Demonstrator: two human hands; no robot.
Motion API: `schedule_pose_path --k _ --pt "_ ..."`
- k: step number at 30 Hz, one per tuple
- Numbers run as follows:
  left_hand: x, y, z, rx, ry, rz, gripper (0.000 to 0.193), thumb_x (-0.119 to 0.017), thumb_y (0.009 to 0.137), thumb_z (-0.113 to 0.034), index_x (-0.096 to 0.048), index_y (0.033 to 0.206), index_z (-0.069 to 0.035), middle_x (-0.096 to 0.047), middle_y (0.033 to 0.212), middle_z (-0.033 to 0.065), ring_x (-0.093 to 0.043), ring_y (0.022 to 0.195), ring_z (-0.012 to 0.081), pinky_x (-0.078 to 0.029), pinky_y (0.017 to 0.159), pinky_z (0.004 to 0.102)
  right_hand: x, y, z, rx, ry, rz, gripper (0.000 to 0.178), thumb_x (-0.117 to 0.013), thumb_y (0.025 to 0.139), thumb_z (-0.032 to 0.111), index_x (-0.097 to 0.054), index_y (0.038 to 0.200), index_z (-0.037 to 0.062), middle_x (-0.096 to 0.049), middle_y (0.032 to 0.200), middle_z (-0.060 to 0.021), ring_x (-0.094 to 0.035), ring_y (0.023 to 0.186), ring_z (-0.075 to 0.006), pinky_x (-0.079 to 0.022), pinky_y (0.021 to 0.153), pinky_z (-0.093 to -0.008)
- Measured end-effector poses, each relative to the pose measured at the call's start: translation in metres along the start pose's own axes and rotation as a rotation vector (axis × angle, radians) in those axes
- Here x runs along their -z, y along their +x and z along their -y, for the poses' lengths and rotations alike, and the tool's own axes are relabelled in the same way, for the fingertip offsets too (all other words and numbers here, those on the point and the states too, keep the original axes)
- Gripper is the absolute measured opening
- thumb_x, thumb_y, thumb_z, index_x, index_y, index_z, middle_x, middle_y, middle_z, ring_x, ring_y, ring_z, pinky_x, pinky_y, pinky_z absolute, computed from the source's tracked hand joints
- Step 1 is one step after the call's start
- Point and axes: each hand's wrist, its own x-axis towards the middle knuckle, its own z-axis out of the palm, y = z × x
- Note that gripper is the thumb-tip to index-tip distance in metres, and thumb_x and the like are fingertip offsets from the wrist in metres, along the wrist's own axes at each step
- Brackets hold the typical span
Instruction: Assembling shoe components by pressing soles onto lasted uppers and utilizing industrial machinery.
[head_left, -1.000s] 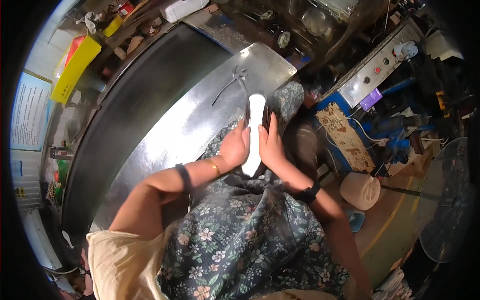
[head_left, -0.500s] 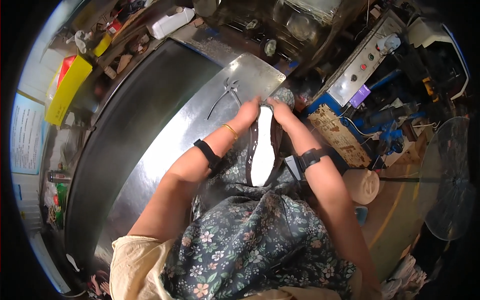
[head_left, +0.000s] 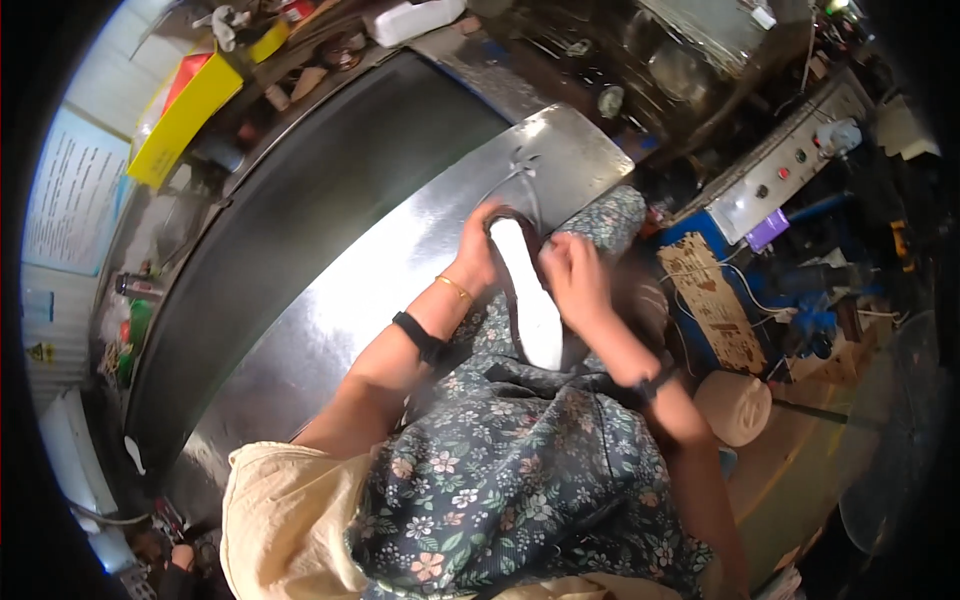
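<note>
A dark brown shoe upper (head_left: 517, 290) with a white sole-shaped piece (head_left: 527, 290) facing up lies lengthwise over my lap, on the floral apron (head_left: 480, 450). Its far end is gripped by my left hand (head_left: 480, 255), which wraps round the left side. Beside the right edge of the shoe is my right hand (head_left: 578, 280), fingers bent; motion blur hides whether they touch the edge or pinch anything. A pair of metal pincers (head_left: 523, 172) rests on the shiny metal tabletop (head_left: 400, 240), just beyond the shoe.
A black belt surface (head_left: 300, 210) runs along the left of the metal top. At right stand a control panel with buttons (head_left: 790, 165) and a worn board (head_left: 710, 305). A beige round container (head_left: 735, 405) is on the floor. A yellow box (head_left: 187, 115) sits far left.
My right hand has come off the far end of the shoe and moved nearer me along its right side. My left hand keeps hold. The whole view has shifted and turned slightly.
</note>
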Motion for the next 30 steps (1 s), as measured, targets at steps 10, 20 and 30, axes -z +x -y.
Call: schedule_pose_path --k 10,20,30 --pt "-0.056 -0.047 0.040 -0.291 0.454 -0.021 0.046 -0.058 0.095 -0.039 -0.059 0.125 -0.005 -0.061 0.118 0.0063 -0.055 0.111 0.0180 -0.040 0.101 0.0352 0.110 -0.043 -0.032 -0.465 0.953 0.195 0.076 -0.072 0.079 0.001 -0.039 0.147 0.0028 -0.059 0.129 -0.0076 -0.058 0.110 -0.0129 -0.045 0.096 -0.0272" --pt "-0.012 -0.070 0.086 -0.535 1.632 0.494 0.034 -0.066 0.084 -0.015 -0.062 0.115 -0.004 -0.066 0.100 0.0164 -0.065 0.092 0.0329 -0.052 0.081 0.0383 0.458 -0.092 -0.097 -0.301 -0.550 -0.859 0.070 -0.078 0.071 0.027 -0.057 0.136 0.0142 -0.053 0.134 -0.0185 -0.057 0.119 -0.0316 -0.044 0.097 -0.0383" --pt "-0.022 -0.075 0.086 -0.638 1.771 0.420 0.029 -0.065 0.083 -0.014 -0.064 0.110 -0.006 -0.067 0.102 0.0159 -0.064 0.091 0.0358 -0.052 0.080 0.0417 0.538 -0.070 -0.115 -0.679 -0.573 -0.874 0.074 -0.078 0.064 0.032 -0.059 0.135 0.0266 -0.053 0.134 -0.0217 -0.061 0.111 -0.0345 -0.047 0.097 -0.0391"
